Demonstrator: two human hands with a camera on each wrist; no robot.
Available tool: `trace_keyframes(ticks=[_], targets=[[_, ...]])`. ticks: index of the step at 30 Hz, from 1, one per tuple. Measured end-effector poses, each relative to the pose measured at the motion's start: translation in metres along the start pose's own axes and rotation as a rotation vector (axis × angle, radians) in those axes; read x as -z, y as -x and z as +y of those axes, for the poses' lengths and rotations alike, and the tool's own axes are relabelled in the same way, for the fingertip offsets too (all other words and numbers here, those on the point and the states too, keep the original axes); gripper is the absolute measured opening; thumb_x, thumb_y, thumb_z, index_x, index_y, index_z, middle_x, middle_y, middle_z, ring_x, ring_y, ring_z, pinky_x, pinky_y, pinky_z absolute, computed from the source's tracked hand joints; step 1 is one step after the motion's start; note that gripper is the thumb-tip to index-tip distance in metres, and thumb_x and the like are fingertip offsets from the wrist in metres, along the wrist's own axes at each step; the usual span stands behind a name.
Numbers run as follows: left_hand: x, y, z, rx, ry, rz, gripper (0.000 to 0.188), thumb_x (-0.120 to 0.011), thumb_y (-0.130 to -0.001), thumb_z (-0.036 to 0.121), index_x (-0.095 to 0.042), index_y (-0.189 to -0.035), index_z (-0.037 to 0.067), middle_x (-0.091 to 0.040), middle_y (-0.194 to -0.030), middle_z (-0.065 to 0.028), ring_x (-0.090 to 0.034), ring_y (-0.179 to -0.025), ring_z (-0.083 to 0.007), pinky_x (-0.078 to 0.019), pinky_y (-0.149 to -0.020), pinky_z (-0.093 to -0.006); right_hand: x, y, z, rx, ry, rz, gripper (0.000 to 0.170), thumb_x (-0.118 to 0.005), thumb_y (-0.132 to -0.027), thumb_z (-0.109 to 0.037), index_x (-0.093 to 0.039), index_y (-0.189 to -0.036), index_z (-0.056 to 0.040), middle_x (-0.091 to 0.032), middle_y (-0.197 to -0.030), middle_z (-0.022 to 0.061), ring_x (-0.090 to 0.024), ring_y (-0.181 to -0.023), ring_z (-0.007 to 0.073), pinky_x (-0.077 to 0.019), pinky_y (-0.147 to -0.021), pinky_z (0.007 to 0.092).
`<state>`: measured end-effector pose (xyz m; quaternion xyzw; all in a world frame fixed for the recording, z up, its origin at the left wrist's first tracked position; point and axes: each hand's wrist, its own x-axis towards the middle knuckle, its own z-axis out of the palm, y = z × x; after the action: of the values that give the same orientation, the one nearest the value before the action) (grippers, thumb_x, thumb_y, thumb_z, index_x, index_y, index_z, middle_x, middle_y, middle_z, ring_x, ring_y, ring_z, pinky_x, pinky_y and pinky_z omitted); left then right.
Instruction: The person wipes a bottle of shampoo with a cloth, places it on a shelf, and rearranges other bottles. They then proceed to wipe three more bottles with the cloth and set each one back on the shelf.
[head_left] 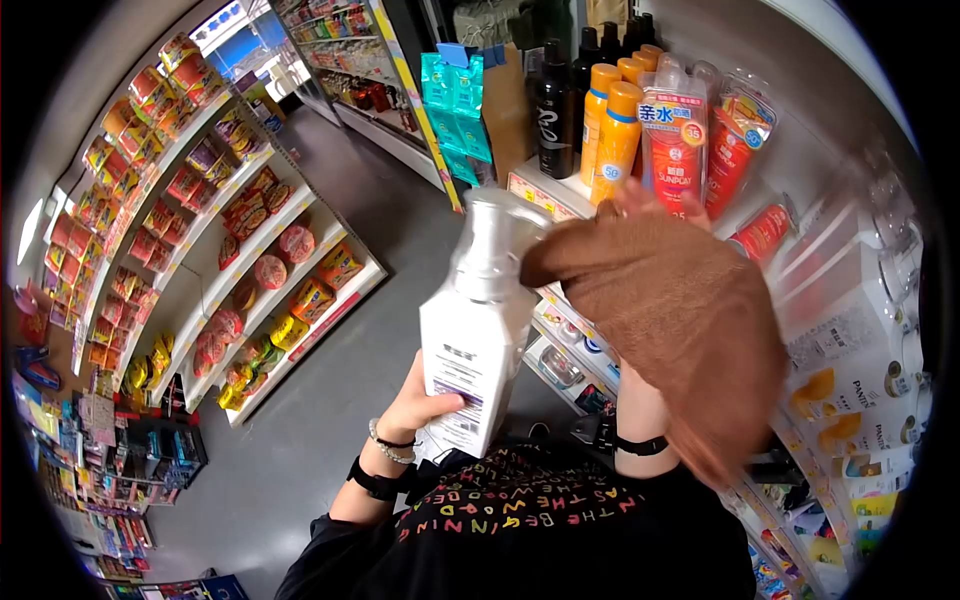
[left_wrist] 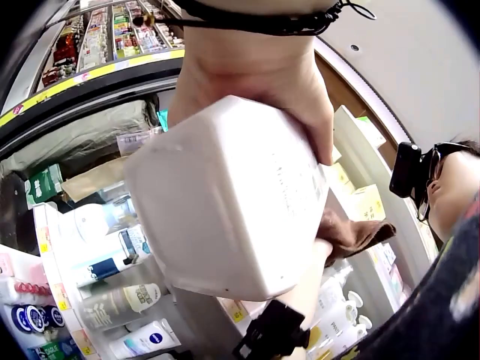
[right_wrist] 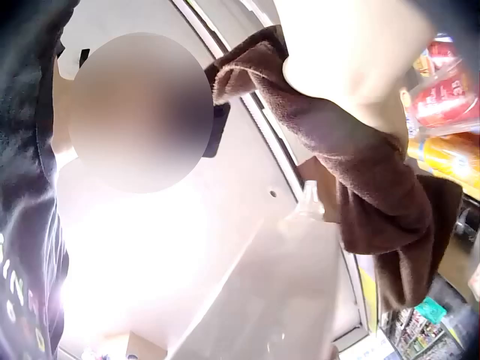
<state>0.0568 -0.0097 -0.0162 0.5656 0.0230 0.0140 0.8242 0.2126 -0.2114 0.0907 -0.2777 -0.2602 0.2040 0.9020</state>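
While the left hand (head_left: 412,408) is wrapped round the white bottle (head_left: 462,355) above the floor (head_left: 270,470), the head view shows its thumb low on the body and the pump (head_left: 488,240) pointing to the far side; we judge that a good hold, since it leaves the top free for wiping. To the right, a brown cloth (head_left: 680,320) drapes over the right hand (head_left: 650,203), near the pump; whether cloth and pump touch, we cannot tell. Gathering the loose cloth into a small pad should give us better control and spare the spray cans (head_left: 617,140) on the right. From the left wrist, we see the bottle's broad base and the hand clamped about its side; it looks smooth, so we would want the palm firm against it. From the right wrist, the cloth hangs in folds beside the spout, and we cannot tell whether the hidden fingers grip it; we would wipe round the spout lightly, without pressing the pump down.
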Motion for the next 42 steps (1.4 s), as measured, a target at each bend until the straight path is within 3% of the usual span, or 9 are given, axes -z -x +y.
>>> trace_keyframes(ticks=[4,7,13,14,17,24,28,33,42], targets=[[-0.033,-0.012,-0.001,-0.084,-0.348,0.138,0.070,-0.079,-0.067,0.021,-0.045,-0.124,-0.003,-0.057,-0.112,-0.0081,-0.053,-0.102,-0.0140,-0.0420,-0.091,-0.0306,-0.049,-0.007,-0.021,-0.182,1.529,-0.025,0.060,-0.060,-0.082,-0.037,-0.043,-0.125,0.0016,-0.051,-0.124,0.0186,-0.051,-0.115,0.0304,-0.0378,-0.100,0.0403],[-0.023,-0.017,-0.018,-0.133,-0.436,0.338,0.065,-0.078,-0.068,0.019,-0.047,-0.121,-0.002,-0.058,-0.113,-0.0106,-0.055,-0.103,-0.0179,-0.0423,-0.091,-0.0322,0.013,0.016,0.072,0.293,0.943,-0.024,0.062,-0.072,-0.074,-0.022,-0.047,-0.126,0.0016,-0.050,-0.126,0.0158,-0.039,-0.127,0.0245,-0.0325,-0.105,0.0372],[-0.023,-0.016,-0.007,-0.313,-0.613,0.392,0.052,-0.079,-0.068,0.020,-0.054,-0.107,-0.001,-0.063,-0.105,-0.0125,-0.060,-0.097,-0.0186,-0.0465,-0.085,-0.0330,0.048,0.026,0.070,0.154,0.741,-0.215,0.060,-0.067,-0.080,-0.010,-0.039,-0.132,0.0013,-0.044,-0.134,0.0133,-0.040,-0.126,0.0214,-0.0332,-0.104,0.0352],[-0.020,-0.015,-0.008,-0.274,-0.586,0.410,0.051,-0.079,-0.068,0.020,-0.053,-0.107,-0.001,-0.064,-0.102,-0.0126,-0.061,-0.095,-0.0191,-0.0474,-0.084,-0.0325,0.046,0.028,0.059,0.113,1.543,-0.313,0.053,-0.065,-0.081,-0.009,-0.044,-0.129,-0.0014,-0.046,-0.132,0.0104,-0.042,-0.123,0.0211,-0.0344,-0.103,0.0358],[-0.022,-0.012,0.004,-0.215,-0.689,0.430,0.051,-0.079,-0.067,0.021,-0.053,-0.105,-0.001,-0.066,-0.093,-0.0121,-0.064,-0.088,-0.0215,-0.0497,-0.079,-0.0323,0.041,0.026,0.029,0.662,2.094,-0.298,0.046,-0.067,-0.070,-0.006,-0.057,-0.114,-0.0056,-0.058,-0.116,0.0064,-0.047,-0.116,0.0250,-0.0374,-0.100,0.0370],[-0.030,-0.012,0.008,-0.380,-0.944,0.316,0.059,-0.082,-0.060,0.023,-0.054,-0.106,0.000,-0.066,-0.090,-0.0145,-0.066,-0.083,-0.0237,-0.0504,-0.075,-0.0315,-0.001,-0.023,0.014,0.632,1.359,-0.255,0.043,-0.062,-0.054,-0.001,-0.059,-0.097,-0.0022,-0.060,-0.102,0.0138,-0.053,-0.100,0.0339,-0.0430,-0.087,0.0384],[-0.019,-0.015,0.006,-0.433,-0.930,0.223,0.063,-0.084,-0.058,0.023,-0.054,-0.108,0.000,-0.066,-0.089,-0.0123,-0.065,-0.081,-0.0198,-0.0496,-0.075,-0.0297,0.042,-0.023,0.023,0.281,0.758,-0.215,0.038,-0.066,-0.075,-0.011,-0.055,-0.109,0.0001,-0.060,-0.108,0.0089,-0.056,-0.102,0.0181,-0.0433,-0.088,0.0320],[-0.006,-0.019,-0.010,-0.230,-0.453,0.094,0.065,-0.083,-0.058,0.022,-0.054,-0.111,-0.001,-0.060,-0.104,-0.0068,-0.056,-0.097,-0.0136,-0.0433,-0.087,-0.0284,0.057,-0.014,0.030,0.060,0.187,-0.070,0.040,-0.066,-0.076,-0.011,-0.053,-0.112,0.0000,-0.059,-0.111,0.0091,-0.055,-0.104,0.0180,-0.0425,-0.089,0.0316],[-0.001,-0.023,-0.020,-0.071,0.136,-0.003,0.086,-0.080,-0.061,0.024,-0.037,-0.132,-0.001,-0.056,-0.119,-0.0094,-0.056,-0.107,-0.0192,-0.0435,-0.093,-0.0303,0.003,0.010,0.050,0.317,0.816,-0.015,0.043,-0.065,-0.078,-0.012,-0.050,-0.117,-0.0001,-0.056,-0.115,0.0093,-0.053,-0.108,0.0179,-0.0411,-0.092,0.0309]])
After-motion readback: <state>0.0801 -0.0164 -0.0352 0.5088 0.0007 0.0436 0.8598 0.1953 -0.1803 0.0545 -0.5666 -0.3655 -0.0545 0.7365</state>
